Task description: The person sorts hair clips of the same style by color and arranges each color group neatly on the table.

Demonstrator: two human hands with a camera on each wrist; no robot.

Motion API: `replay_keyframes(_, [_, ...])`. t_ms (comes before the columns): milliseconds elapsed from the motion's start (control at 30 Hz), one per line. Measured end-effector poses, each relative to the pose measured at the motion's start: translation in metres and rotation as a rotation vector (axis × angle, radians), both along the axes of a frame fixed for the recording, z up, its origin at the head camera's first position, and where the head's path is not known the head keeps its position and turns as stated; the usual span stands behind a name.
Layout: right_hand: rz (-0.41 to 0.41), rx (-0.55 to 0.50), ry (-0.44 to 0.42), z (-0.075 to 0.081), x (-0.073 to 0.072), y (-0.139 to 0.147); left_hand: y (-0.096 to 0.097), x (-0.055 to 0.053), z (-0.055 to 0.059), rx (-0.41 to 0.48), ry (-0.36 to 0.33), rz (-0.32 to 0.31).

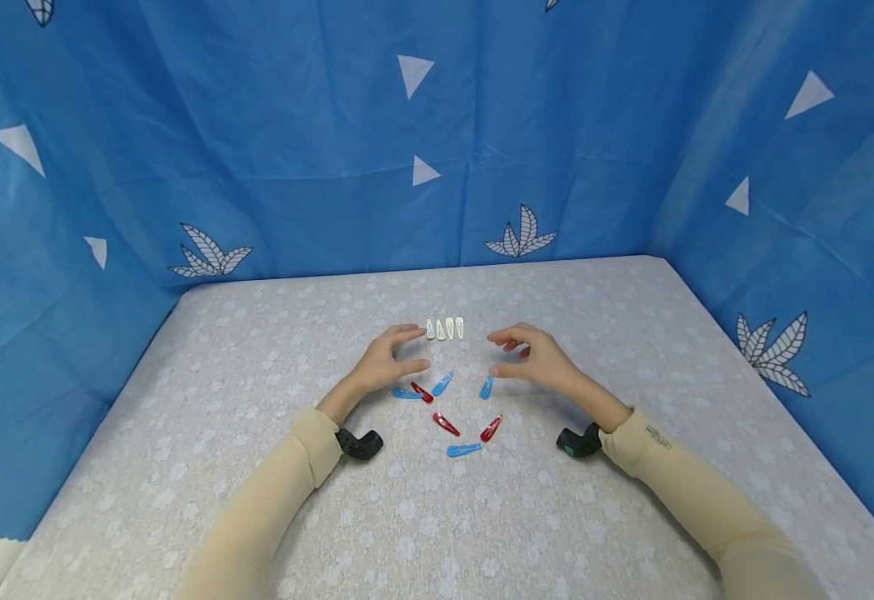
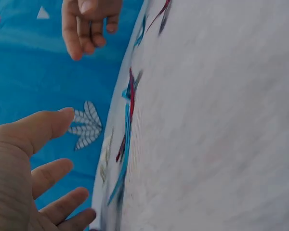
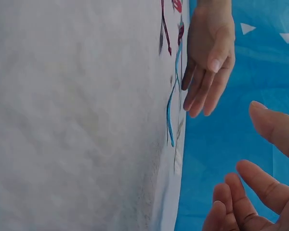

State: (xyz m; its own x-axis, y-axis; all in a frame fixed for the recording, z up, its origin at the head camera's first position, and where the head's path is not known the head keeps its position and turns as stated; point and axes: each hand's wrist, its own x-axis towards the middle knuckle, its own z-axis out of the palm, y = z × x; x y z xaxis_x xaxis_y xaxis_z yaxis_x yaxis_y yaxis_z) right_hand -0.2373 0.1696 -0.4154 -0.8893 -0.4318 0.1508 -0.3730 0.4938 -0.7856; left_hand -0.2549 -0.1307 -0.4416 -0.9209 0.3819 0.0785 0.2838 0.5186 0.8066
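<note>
A staged recording booth: blue printed cloth (image 1: 317, 125) walls around a padded table (image 1: 594, 517).

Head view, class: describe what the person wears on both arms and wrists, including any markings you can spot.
Both arms are covered by long, cream sleeves that end at the wrists, leaving the left hand and right hand bare. A small black device is strapped under each wrist; the right one shows a teal spot. The right sleeve carries small printed lettering near the cuff, too small to read.
</note>
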Motion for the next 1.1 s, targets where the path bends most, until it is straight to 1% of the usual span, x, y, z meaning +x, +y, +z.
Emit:
replay_keyframes(100, [0.002, 0.005, 0.009, -0.001, 0.006, 0.002, 0.004, 0.012, 0.005, 0.026, 0.041, -0.041])
replay_keyframes(200, [0.002, 0.001, 0.002, -0.002, 0.01, 0.003, 0.008, 0.022, 0.008, 0.046, 0.063, -0.081])
replay_keyframes(267, [0.002, -0.008, -0.007, -0.003, 0.013, 0.003, 0.01, 0.026, 0.009, 0.048, 0.065, -0.098])
replay_keyframes(367, [0.008, -0.018, -0.017, -0.005, 0.016, 0.004, 0.011, 0.03, 0.009, 0.053, 0.043, -0.11])
replay_keyframes(500, [0.017, -0.022, -0.021, -0.008, 0.02, 0.004, 0.01, 0.032, 0.007, 0.055, 0.024, -0.119])
replay_keyframes(667, [0.009, -0.016, -0.021, -0.011, 0.022, 0.004, 0.01, 0.03, 0.004, 0.05, 0.016, -0.137])
replay_keyframes(767, [0.0, -0.014, -0.013, -0.016, 0.02, 0.003, 0.011, 0.029, 0.003, 0.053, 0.014, -0.14])
replay_keyframes(933, [-0.005, -0.002, 0.005, -0.025, 0.018, 0.002, 0.013, 0.029, 0.0, 0.053, 0.033, -0.137])
replay_keyframes(1100, [-0.017, 0.015, 0.024, -0.031, 0.017, 0.0, 0.016, 0.031, -0.001, 0.046, 0.024, -0.131])
